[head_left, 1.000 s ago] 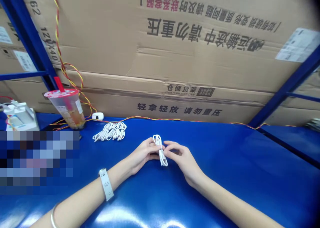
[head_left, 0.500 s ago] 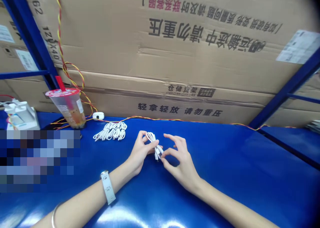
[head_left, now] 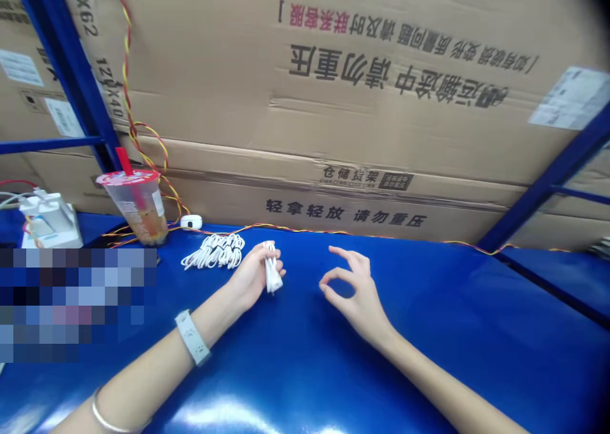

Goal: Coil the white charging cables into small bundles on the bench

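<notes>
Pinching a folded white cable (head_left: pixel 272 267), the left hand (head_left: pixel 251 276) wraps its fingers closely around it above the blue table (head_left: pixel 405 339), just right of a coiled cable bundle (head_left: pixel 213 251). The right hand (head_left: pixel 356 288) holds nothing, well apart to the right, thumb and forefinger curved into a narrow ring. A loose grip could let the folds spring open; a leftward slip could snag the bundle or knock the plastic cup (head_left: pixel 133 206).

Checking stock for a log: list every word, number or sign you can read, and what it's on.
"轻拿轻放 请勿重压": lower panel of brown cardboard carton
"仓储货架": same panel
"运输途中 请勿重压": upside down, upper panel
"X62", "X40": left part, digits unclear
White paper labels: too blurred
</notes>
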`<state>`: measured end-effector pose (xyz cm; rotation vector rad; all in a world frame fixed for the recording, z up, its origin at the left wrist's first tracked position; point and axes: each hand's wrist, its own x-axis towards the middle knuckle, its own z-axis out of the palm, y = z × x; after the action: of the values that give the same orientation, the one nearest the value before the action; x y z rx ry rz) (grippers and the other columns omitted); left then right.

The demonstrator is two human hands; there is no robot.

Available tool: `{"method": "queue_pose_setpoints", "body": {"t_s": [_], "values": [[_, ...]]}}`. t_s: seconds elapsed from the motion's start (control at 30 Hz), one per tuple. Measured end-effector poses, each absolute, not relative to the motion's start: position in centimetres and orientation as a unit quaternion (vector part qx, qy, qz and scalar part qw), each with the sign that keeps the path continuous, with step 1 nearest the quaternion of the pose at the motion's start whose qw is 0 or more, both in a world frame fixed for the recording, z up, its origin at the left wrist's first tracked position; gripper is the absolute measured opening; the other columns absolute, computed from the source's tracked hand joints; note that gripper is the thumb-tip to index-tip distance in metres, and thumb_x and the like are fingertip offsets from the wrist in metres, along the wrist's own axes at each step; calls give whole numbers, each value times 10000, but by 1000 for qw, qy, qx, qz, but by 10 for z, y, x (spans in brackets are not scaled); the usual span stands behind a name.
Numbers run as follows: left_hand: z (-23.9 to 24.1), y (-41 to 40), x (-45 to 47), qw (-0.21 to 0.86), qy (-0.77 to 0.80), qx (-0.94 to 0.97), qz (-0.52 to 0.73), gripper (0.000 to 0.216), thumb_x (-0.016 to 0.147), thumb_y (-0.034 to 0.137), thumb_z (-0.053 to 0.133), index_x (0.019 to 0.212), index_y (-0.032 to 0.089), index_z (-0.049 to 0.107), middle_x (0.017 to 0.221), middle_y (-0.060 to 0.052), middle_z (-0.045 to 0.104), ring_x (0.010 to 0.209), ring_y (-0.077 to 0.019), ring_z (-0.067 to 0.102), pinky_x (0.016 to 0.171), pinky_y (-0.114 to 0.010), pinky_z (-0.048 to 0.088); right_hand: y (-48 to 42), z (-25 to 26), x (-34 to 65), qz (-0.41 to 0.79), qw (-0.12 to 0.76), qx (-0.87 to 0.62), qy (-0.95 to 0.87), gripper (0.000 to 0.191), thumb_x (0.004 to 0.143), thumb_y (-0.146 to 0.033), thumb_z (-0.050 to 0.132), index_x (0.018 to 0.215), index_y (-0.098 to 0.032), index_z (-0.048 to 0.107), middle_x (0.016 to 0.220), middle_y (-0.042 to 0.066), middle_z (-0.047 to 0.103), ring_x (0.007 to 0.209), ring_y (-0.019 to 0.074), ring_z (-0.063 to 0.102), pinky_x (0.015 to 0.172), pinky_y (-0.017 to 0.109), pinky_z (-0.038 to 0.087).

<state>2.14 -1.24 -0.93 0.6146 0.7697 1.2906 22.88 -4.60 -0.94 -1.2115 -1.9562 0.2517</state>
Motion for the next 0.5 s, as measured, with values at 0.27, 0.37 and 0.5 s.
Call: {"method": "queue_pose_setpoints", "body": {"t_s": [0.27,0.37,0.5], "values": [[-2,-31,28,662,364,493,432,353,719,286,703,1043,167,630,530,84,362,405,-16,262,393,-162,207,-43,5,234,525,413,-392,-632,140,743,-355,702,752,-218,677,1327,66,549,1266,291,430,1002,417,333],[2,-36,30,628,362,553,411,362,710,272,695,1055,178,637,531,75,415,403,-26,296,396,-175,229,-43,5,234,608,417,-358,-573,158,750,-352,704,758,-203,651,1293,68,580,1262,274,434,986,382,335],[4,-39,33,568,375,612,403,331,693,353,709,962,170,648,804,-7,621,446,-23,359,400,-186,250,-39,-1,235,664,423,-347,-509,153,764,-340,698,785,-206,628,1301,51,574,1203,239,478,916,342,368]]}}
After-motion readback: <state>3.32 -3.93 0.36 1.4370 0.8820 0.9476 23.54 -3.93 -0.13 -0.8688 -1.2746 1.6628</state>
